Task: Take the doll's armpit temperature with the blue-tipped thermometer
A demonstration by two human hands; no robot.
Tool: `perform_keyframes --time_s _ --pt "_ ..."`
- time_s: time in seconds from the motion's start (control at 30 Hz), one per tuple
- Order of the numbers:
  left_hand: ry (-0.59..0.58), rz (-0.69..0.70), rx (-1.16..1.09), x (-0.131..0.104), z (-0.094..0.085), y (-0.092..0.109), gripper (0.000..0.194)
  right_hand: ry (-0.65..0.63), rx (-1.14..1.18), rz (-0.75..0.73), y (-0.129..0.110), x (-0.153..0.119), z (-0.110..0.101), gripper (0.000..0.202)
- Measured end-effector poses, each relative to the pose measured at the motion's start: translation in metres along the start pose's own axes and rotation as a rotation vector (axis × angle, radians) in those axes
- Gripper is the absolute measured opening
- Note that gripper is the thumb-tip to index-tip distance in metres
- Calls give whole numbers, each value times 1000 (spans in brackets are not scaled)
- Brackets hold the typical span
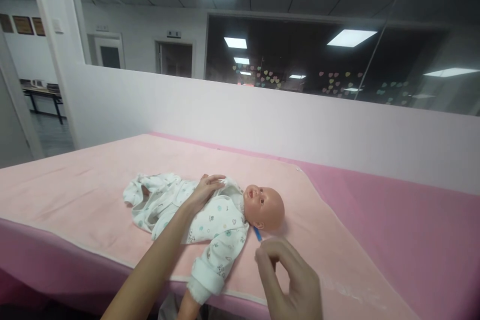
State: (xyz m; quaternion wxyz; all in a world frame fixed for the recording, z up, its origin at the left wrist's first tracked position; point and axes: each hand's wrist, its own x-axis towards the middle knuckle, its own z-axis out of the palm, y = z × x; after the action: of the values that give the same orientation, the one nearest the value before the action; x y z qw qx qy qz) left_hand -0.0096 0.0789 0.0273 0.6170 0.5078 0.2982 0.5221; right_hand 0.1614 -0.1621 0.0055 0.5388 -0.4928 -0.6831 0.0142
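A baby doll (264,207) lies on its back on the pink-covered bed, head to the right and face turned upward. It wears a white patterned baby suit (213,217), whose legs lie loosely bunched at the left. My left hand (207,191) rests on the doll's chest with its fingers stretched out, near the far arm. Thumb and forefinger of my right hand (288,275) are pinched together below the doll's head. A slim blue strip (258,234) runs from beside the doll's neck to those fingertips; its kind is unclear. The doll's near arm hangs over the bed's front edge.
The peach bed cover (90,185) has its front edge close to me. Bare pink padding (420,230) shows at the right. Behind the bed stands a low white wall (262,120) with a glass pane above. A table (41,92) is visible through the opening at far left.
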Motion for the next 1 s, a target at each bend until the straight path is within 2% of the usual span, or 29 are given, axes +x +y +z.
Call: perform_keyframes --time_s 0.03,0.1,0.17,0.27,0.37,0.47,0.6,0.67,0.73,0.87,1.0 --pt "-5 -10 -16 0 0 0 44 10 -69 31 7 8 2 14" --pt "-13 -31 -44 1 0 -1 42 32 -393 127 24 14 6 17" --pt "-15 -46 -63 2 0 -1 41 -12 -667 133 41 9 10 17" --pt "-15 -55 -76 1 1 0 40 -72 -859 107 58 -5 14 19" --pt "-2 -55 -69 0 1 1 40 -78 -903 92 59 -10 14 27" --pt "0 -48 -53 -1 2 2 39 -33 -872 62 46 -1 3 30" --pt "-2 -40 -19 -3 2 4 39 71 -692 24 14 32 -18 25" --pt "10 -35 -4 -3 2 4 39 72 -646 -2 0 58 -17 23" --pt "28 -25 -3 -3 2 4 38 -3 -668 -46 -9 89 -6 23" --pt "18 -34 -53 -2 3 3 31 -262 -804 -34 -10 145 34 26" --pt "-7 -44 -90 -2 4 4 27 -537 -829 -20 -1 180 71 24"
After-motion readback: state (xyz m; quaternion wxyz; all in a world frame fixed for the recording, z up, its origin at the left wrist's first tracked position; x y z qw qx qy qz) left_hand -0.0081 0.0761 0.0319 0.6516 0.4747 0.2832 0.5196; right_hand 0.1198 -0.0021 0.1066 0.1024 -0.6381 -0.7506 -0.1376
